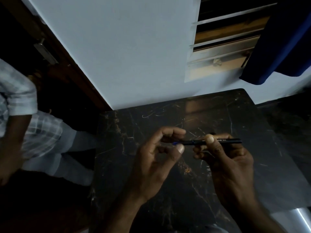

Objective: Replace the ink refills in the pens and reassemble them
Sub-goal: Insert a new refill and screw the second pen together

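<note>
Our R hand grips the black pen — thumb on top. L hand pinches its blue tip end w/ 2 fingers, over the marble table.

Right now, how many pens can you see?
1. The pen is held above the table, right hand gripping its barrel, left hand pinching its blue tip. Others may be hidden.

There is only one view, from a wide-angle camera on the person's head, looking forward and down onto a dark veined table. It is near: the left hand and the right hand fill the lower middle, and some letters on the pen can be read.
</note>
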A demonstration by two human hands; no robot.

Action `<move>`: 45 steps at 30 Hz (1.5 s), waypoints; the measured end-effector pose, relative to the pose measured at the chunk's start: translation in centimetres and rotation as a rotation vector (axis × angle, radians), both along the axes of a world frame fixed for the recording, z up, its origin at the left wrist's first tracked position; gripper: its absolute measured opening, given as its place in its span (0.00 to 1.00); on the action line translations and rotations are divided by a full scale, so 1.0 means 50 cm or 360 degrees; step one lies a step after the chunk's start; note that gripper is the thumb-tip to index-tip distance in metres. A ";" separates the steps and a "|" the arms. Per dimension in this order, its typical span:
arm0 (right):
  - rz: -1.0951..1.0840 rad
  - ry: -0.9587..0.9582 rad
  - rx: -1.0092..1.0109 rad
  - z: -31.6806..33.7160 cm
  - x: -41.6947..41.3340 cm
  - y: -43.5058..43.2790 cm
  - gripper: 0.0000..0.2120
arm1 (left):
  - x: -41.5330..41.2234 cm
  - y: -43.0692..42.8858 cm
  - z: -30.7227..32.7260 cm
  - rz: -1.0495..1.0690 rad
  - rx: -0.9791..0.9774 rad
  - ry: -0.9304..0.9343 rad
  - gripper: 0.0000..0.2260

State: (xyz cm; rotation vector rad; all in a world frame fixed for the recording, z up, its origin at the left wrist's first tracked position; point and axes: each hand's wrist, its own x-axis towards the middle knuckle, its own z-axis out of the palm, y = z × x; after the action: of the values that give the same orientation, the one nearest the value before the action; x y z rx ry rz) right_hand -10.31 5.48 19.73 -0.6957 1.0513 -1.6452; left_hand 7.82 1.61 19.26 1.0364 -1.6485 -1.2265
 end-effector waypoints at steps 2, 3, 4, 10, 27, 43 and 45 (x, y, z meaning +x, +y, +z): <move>0.0005 0.0013 -0.0012 -0.006 -0.009 0.006 0.05 | -0.011 0.001 0.008 0.0015 0.0127 -0.0048 0.14; 0.0010 0.0018 -0.0006 -0.010 -0.013 0.009 0.04 | -0.015 0.002 0.010 0.0008 0.0214 -0.0066 0.19; 0.0024 0.0026 0.0001 -0.012 -0.017 0.011 0.04 | -0.018 0.002 0.009 -0.0023 0.0260 -0.0069 0.22; 0.0076 0.0008 0.0023 -0.013 -0.051 0.010 0.05 | -0.038 0.018 0.002 -0.0058 -0.0063 -0.0110 0.12; 0.0329 -0.0062 0.0066 -0.012 -0.064 -0.032 0.04 | -0.061 0.019 -0.007 0.0169 0.0201 -0.0106 0.20; 0.0470 -0.0156 0.0299 -0.045 -0.048 -0.055 0.09 | -0.022 0.012 -0.058 0.0124 -0.0906 -0.0803 0.12; 0.0456 -0.0167 0.0317 -0.056 -0.040 -0.050 0.07 | 0.009 0.012 -0.075 0.0108 -0.0658 -0.0679 0.15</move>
State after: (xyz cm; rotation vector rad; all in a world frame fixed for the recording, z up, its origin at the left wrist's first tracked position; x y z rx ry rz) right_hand -12.31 2.98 16.93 -0.5911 0.9750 -1.2976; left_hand 8.27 2.22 15.51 1.1231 -2.0596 -0.5996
